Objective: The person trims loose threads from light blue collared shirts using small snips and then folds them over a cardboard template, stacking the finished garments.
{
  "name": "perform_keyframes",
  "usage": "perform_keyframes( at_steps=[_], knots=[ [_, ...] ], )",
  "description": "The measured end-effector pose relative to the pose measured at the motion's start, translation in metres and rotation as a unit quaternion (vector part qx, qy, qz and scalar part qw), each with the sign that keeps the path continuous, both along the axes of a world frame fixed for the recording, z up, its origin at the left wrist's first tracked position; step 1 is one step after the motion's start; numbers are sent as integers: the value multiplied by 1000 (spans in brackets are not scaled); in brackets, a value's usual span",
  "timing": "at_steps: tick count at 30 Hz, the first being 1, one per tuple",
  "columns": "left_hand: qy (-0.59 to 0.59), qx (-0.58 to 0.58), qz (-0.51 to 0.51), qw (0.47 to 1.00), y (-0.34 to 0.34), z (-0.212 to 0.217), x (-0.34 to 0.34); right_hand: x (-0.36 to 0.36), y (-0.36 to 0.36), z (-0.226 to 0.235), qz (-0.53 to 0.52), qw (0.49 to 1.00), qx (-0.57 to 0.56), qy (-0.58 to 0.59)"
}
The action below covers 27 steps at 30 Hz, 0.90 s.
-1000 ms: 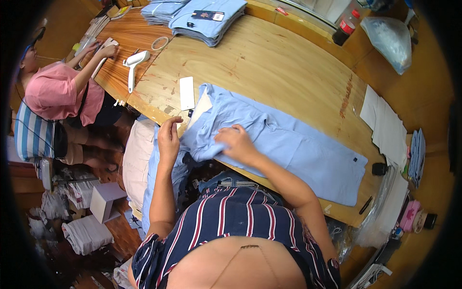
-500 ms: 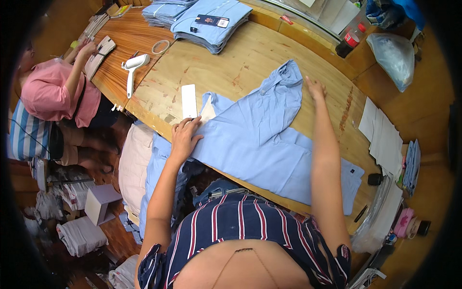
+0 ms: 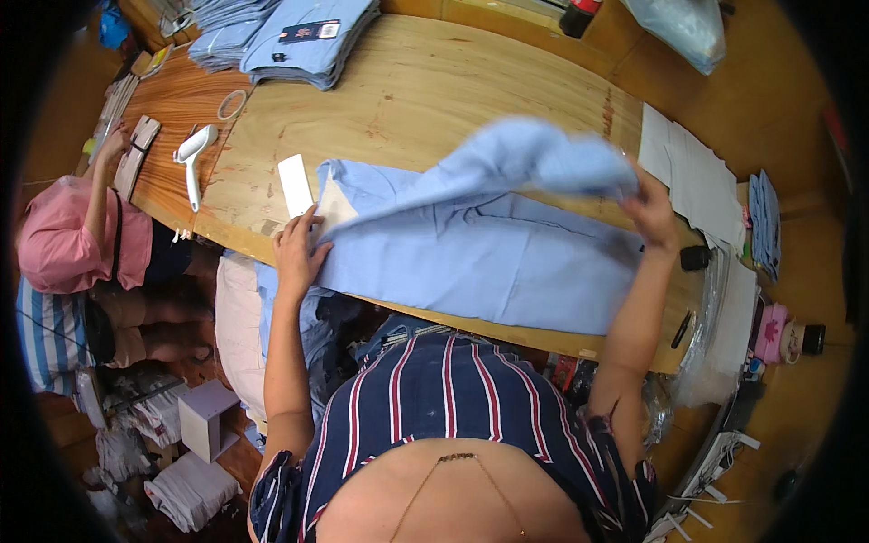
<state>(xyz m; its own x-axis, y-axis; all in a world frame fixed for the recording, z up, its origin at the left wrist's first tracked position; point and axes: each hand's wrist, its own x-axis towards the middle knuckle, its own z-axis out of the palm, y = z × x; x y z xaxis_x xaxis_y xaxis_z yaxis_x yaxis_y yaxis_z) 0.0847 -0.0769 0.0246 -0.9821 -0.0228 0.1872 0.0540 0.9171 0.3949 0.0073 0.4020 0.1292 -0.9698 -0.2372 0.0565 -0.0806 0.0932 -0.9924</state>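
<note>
A light blue shirt [image 3: 471, 262] lies flat along the front edge of the table. My right hand [image 3: 652, 213] grips the end of its sleeve [image 3: 534, 158], which is raised off the table and blurred by motion. At the shirt's left end, my left hand [image 3: 299, 249] rests with thumb and fingers apart, its fingertips at a cream-coloured patch [image 3: 337, 206]. Just beyond those fingertips is a white rectangular card [image 3: 294, 184]. How the shirt is layered beneath the sleeve is hidden.
Folded blue shirts [image 3: 312, 36] are stacked at the back left, near a white lint roller [image 3: 195, 163] and a tape roll [image 3: 232, 105]. Papers [image 3: 683, 172], a black pen [image 3: 682, 329] and a small black object [image 3: 695, 258] lie right. A co-worker in pink [image 3: 86, 235] sits left.
My right hand has moved from beside the sleeve to gripping its end, and the sleeve has swung up and to the right. My left hand stays at the shirt's left end. The view has shifted.
</note>
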Motion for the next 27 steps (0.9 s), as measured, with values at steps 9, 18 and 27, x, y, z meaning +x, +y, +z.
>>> perform_keyframes(
  at_steps=[9,18,27],
  knots=[
    [-7,-29,-16,999,1,0,-2,98,56,-63,24,992,52,-115],
    [-124,-91,-56,987,44,43,12,134,80,-112,-259,944,194,-65],
    [-60,-207,-75,974,63,-18,-36,170,58,-132,-443,669,594,-62]
  ],
)
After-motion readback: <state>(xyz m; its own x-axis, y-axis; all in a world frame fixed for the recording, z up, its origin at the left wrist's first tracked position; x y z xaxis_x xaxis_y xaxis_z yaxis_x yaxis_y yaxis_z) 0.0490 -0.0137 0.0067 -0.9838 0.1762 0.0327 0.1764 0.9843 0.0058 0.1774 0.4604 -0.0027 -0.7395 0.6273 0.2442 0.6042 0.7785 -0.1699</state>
